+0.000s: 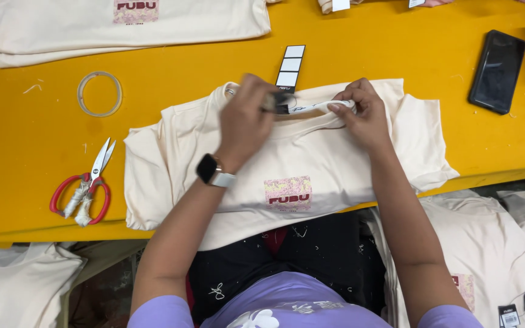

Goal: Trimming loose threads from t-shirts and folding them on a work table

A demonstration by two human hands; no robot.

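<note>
Cream tee (pixel 311 158) lies flat at the table's (pixel 171 91) near edge, hem hanging over. Left hand (pixel 244 121) pinches a tag (pixel 290 70) at the collar, right hand (pixel 366 115) grips the neckband. Tape ring (pixel 99 93) and scissors (pixel 86 188) sit left, phone (pixel 497 71) right, all well apart

Garment workshop: stacked shirts (pixel 123 27), scissors (pixel 86 185), yellow worktable (pixel 31 121).

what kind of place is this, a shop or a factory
Most likely a garment finishing or packing workroom. Both hands, left hand and right hand, work at the collar of a cream t-shirt on a yellow table, with a stack of matching shirts and red-handled scissors nearby.
</note>
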